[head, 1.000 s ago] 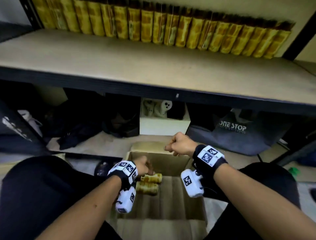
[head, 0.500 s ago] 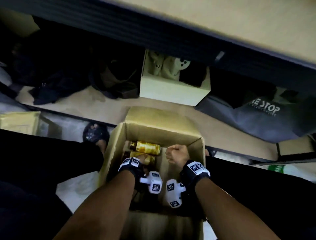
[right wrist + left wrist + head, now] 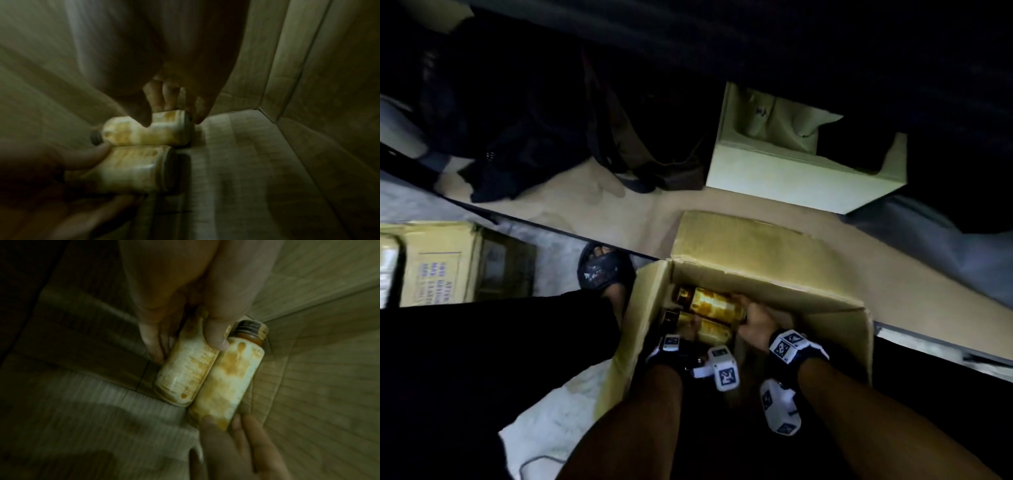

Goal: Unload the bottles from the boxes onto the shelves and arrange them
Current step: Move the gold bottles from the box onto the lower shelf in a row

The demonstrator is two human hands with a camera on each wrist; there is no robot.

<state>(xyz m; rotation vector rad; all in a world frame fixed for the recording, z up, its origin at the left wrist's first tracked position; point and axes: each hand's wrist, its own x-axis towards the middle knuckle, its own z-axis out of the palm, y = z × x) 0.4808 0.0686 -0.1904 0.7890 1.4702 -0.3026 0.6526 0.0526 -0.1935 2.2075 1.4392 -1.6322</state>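
Observation:
An open cardboard box stands on the floor between my knees. Two gold-labelled bottles lie side by side on its bottom, dark caps to the left. My left hand grips the near bottle, with thumb and fingers curled round its upper part. My right hand pinches the base end of the far bottle. In the right wrist view its thumb and fingers close round that end. The two bottles touch each other. Both lie on the cardboard floor.
A low shelf board runs just behind the box, with a white box, dark bags and a grey bag on it. Another cardboard box stands at the left. My sandalled foot is beside the box.
My head tipped down, so the upper shelf with its bottle row left the view. Both hands sank into the box. The right hand came down from above the box onto the far bottle.

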